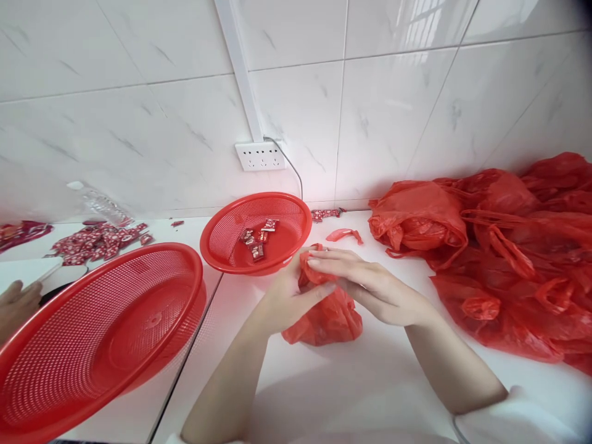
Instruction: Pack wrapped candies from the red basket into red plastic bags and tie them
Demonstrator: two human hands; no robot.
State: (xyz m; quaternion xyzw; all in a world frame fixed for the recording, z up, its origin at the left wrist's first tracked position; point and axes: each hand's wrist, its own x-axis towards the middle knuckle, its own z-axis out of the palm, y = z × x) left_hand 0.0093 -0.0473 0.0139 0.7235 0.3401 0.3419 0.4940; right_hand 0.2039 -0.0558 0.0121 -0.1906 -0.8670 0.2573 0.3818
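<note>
Between my two hands a red plastic bag (330,317) rests on the white table, its top gathered up. My left hand (291,293) is closed round the bag's gathered neck from the left side. From the right, my right hand (370,280) lies over the top of the bag with its fingers close together, pressing on the plastic. What is inside the bag cannot be made out. Just behind my hands stands a small red basket (213,237) with several small wrapped packets (256,239) in it.
A large red basket (139,296) stands at left, near another person's hand (18,305). Behind it lie patterned red packets (97,242) and a clear bottle (106,206). Many red bags (509,246) pile up at right. A socket strip (260,156) with a cable is on the wall.
</note>
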